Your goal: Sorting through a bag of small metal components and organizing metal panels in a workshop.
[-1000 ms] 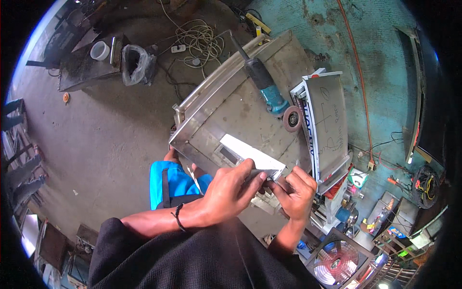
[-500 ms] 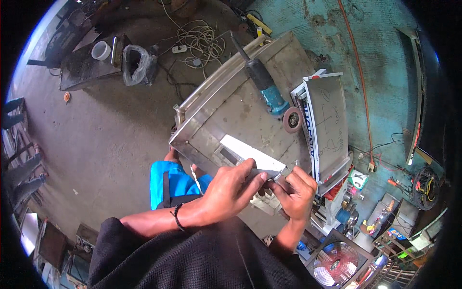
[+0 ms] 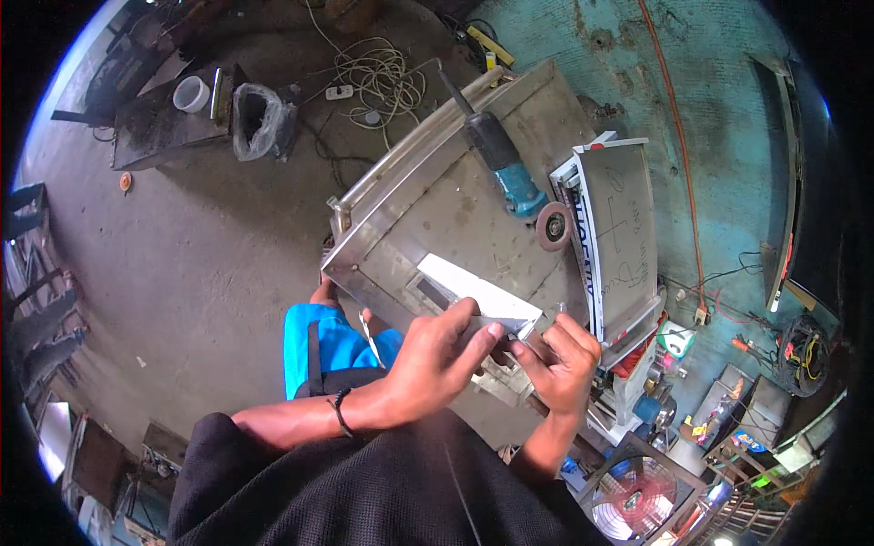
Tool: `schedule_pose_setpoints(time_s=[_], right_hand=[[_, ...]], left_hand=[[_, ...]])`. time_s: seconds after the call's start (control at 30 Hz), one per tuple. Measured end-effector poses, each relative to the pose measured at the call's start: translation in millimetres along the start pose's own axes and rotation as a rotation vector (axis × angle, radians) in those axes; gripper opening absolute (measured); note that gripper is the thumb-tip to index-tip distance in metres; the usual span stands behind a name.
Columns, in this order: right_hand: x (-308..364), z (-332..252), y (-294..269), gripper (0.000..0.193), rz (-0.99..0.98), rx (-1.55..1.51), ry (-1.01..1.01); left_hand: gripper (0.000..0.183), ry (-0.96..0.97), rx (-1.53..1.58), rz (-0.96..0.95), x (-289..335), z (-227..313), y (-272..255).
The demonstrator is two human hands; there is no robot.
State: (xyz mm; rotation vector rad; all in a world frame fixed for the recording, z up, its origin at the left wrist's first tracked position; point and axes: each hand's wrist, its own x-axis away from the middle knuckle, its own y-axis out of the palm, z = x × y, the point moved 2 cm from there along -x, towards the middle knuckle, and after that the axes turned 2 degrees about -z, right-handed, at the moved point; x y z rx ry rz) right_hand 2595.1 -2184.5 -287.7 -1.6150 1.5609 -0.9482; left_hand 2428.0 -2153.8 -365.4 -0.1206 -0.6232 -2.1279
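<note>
Both hands are on a folded sheet-metal piece (image 3: 487, 293) with a long white face and a grey metal edge, tilted above the near part of the metal table (image 3: 437, 218). My left hand (image 3: 432, 359) is closed round its near edge, thumb on the bent part, fingers partly hidden underneath. At the piece's right corner, my right hand (image 3: 563, 364) pinches with curled fingers; a small shiny scrap shows there, too small to name. Farther back on the table lies a teal and black angle grinder (image 3: 510, 173) with a round abrasive disc.
Right of the grinder stand stacked metal panels (image 3: 621, 237) with white edges. A floor fan (image 3: 635, 496) sits at lower right. Coiled cable (image 3: 387, 82) lies on the floor beyond the table. A bench with a white tub (image 3: 191, 95) stands at far left.
The metal piece has tipped slightly, showing more of its bent end near my left thumb. My left thumb has shifted a little; both hands keep their hold.
</note>
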Motion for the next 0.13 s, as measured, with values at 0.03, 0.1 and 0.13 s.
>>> schedule_pose_setpoints(time_s=[0.03, 0.1, 0.13], right_hand=[[0.5, -0.1, 0.1, 0.047, 0.001, -0.001, 0.0], [0.8, -0.1, 2.2, 0.048, -0.007, 0.003, 0.002], [0.4, -0.5, 3.5, 0.048, -0.005, -0.005, -0.002]], left_hand=[[0.031, 0.025, 0.023, 0.056, 0.6, 2.1, 0.2], [0.031, 0.015, -0.015, 0.046, 0.7, 4.8, -1.9], [0.032, 0.004, -0.05, 0.036, 0.2, 6.2, -3.6]])
